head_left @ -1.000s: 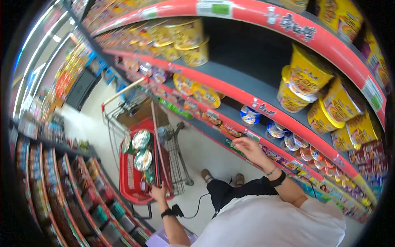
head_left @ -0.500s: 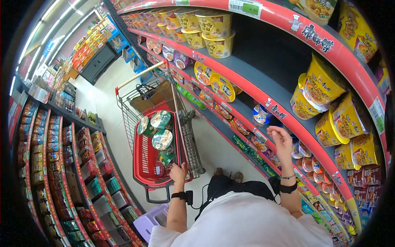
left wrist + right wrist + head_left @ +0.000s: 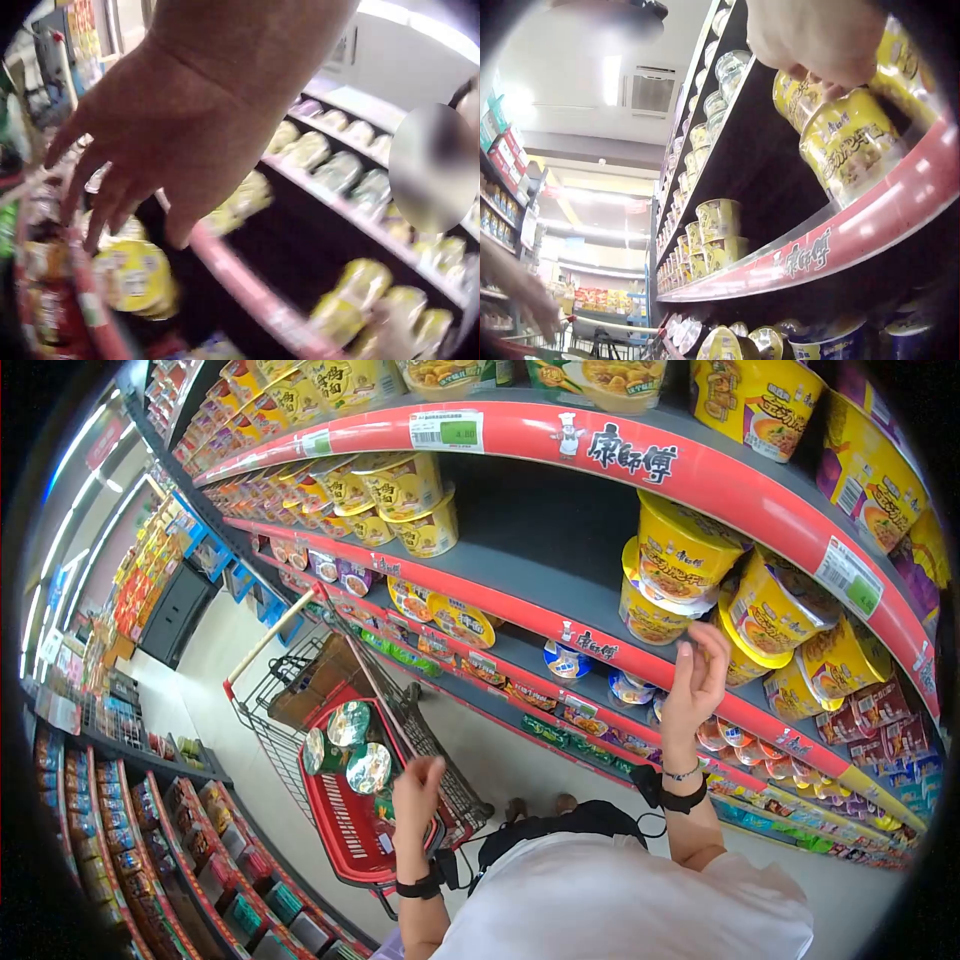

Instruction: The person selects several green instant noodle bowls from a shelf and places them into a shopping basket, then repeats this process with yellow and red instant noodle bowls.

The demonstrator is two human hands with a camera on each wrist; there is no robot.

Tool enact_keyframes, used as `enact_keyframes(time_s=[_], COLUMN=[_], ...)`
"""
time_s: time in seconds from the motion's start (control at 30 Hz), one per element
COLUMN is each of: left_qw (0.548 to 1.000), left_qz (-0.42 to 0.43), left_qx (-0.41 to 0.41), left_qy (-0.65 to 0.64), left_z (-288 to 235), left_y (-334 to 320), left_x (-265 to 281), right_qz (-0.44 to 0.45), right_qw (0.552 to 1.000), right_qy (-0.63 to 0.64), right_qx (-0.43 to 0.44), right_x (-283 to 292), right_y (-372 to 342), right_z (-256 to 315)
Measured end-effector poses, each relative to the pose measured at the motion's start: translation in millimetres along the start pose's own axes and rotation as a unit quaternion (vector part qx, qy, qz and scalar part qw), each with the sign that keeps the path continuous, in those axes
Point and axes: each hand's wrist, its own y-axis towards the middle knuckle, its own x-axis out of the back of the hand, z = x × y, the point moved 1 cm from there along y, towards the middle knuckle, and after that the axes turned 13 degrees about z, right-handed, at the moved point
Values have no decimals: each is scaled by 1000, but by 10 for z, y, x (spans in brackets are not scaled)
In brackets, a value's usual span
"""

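My right hand [image 3: 697, 678] is raised at the shelf edge, fingers relaxed and overlapping the stacked yellow instant noodle cups [image 3: 690, 555] in the head view. From the right wrist, that hand [image 3: 817, 37] appears right above a yellow noodle cup [image 3: 851, 142], with no cup in its grasp. My left hand [image 3: 415, 800] is over the near side of the red shopping basket [image 3: 335, 815], holding nothing. Its fingers are spread and loosely bent in the left wrist view [image 3: 150, 142]. Green noodle cups [image 3: 348, 723] with pale lids sit inside the basket.
The basket rides on a metal shopping cart [image 3: 420, 745], with a cardboard box [image 3: 315, 680] at its far end. Curved shelves with red edge strips [image 3: 540, 620] run along the right. Shelves of packets [image 3: 190, 850] line the left, and white floor [image 3: 215, 650] lies between.
My left hand has let go of the edge by the basket and lifted. My right hand has moved up and forward toward the yellow cups. The head view has shifted.
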Motion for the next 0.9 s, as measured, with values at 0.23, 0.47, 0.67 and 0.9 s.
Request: enact_keyframes(time_s=[0.23, 0.47, 0.67, 0.9], left_qw=[566, 391, 368, 393], left_qz=[272, 379, 406, 409], left_qx=[-559, -587, -603, -577], left_qy=[-541, -599, -581, -587], left_z=[-2342, -2534, -2450, -2440], left_y=[-716, -1003, -953, -1043], left_x=[810, 995, 1050, 1068], right_qz=[-68, -83, -110, -121], right_qw=[950, 946, 961, 973], right_qy=[-269, -287, -210, -136], right_qx=[144, 129, 143, 142], right_x=[-245, -347, -369, -364], right_y=[537, 718, 780, 772], right_z=[403, 334, 211, 197])
